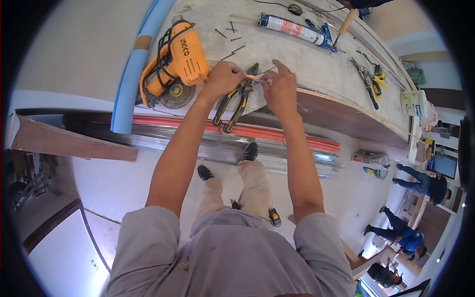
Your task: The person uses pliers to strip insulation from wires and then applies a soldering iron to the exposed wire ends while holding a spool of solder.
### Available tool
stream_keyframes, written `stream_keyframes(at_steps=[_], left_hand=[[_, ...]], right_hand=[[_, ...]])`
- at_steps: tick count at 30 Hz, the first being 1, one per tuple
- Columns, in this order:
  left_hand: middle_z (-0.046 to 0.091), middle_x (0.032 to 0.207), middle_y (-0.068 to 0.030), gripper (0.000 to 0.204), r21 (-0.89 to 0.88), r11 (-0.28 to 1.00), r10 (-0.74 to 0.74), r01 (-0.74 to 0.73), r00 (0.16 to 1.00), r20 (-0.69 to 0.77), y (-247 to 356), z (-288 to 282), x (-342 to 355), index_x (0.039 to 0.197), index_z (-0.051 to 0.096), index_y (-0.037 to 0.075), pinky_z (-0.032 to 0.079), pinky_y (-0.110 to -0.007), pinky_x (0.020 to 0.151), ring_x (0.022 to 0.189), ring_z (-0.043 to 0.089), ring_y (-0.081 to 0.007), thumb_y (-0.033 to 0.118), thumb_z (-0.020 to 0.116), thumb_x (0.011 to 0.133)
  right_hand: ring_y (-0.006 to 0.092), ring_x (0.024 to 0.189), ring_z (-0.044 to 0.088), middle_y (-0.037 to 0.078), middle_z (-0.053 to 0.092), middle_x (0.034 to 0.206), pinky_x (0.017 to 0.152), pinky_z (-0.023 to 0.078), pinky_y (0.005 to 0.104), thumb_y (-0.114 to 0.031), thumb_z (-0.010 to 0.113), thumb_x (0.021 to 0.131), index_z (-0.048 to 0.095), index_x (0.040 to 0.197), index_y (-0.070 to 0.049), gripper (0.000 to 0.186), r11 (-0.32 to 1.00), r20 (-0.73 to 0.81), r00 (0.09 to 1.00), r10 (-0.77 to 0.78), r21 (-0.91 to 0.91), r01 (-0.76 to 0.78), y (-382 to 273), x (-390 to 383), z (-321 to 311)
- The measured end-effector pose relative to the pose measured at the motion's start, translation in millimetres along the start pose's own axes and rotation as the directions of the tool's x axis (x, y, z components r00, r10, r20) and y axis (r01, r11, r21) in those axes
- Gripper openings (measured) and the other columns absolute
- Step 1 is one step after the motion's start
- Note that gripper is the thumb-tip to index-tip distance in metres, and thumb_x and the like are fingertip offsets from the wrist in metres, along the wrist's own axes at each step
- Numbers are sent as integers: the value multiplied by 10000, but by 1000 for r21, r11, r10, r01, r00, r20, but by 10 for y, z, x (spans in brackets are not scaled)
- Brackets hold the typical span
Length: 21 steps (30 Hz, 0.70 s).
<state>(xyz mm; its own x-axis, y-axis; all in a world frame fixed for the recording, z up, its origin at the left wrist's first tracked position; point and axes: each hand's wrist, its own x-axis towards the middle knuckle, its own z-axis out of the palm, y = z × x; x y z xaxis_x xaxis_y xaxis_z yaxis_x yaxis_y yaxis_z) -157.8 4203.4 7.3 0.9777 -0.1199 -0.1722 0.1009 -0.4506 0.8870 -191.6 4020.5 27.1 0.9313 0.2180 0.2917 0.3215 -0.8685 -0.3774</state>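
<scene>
Between my two hands stretches a short, thin orange-and-white wire (254,78), with a dark thin strand running toward my right fingers. My left hand (225,79) is closed, pinching its left end. On the other end, the thumb and fingers of my right hand (280,89) pinch too, while its index finger points up and away. Black-and-yellow combination pliers (241,97) lie just below the wire, jaws on the bench and handles over its near edge. Left of my left hand sits an orange power tool (185,57) with a black cord and a cutting disc.
Several screws (231,43) lie on the worn bench (316,67). A caulking gun (297,32) with a cartridge is at the back, with scissors (368,81) and a white bucket (413,104) to the right. Red pipes (316,143) and metal channels are underneath. People (403,237) stand far right.
</scene>
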Motion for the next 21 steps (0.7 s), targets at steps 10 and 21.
stream_keyframes(at_steps=[10, 21], left_hand=[[678, 716, -132, 217, -22, 998, 58, -59, 998, -31, -104, 18, -8, 830, 715, 3, 500, -320, 649, 660, 646, -195, 202, 665, 761], [660, 741, -66, 194, -108, 994, 31, -34, 999, -26, -30, 22, -66, 855, 689, -48, 456, -264, 649, 694, 570, -105, 138, 663, 808]], right_hand=[[210, 1023, 575, -2, 647, 991, 1062, 272, 552, -151, 643, 812, 681, 949, -155, 142, 936, 137, 967, -214, -254, 243, -156, 141, 3], [262, 819, 572, 63, 587, 761, 851, 433, 405, -65, 649, 755, 693, 880, -105, 139, 967, -39, 968, -249, 35, 250, 27, 113, 49]])
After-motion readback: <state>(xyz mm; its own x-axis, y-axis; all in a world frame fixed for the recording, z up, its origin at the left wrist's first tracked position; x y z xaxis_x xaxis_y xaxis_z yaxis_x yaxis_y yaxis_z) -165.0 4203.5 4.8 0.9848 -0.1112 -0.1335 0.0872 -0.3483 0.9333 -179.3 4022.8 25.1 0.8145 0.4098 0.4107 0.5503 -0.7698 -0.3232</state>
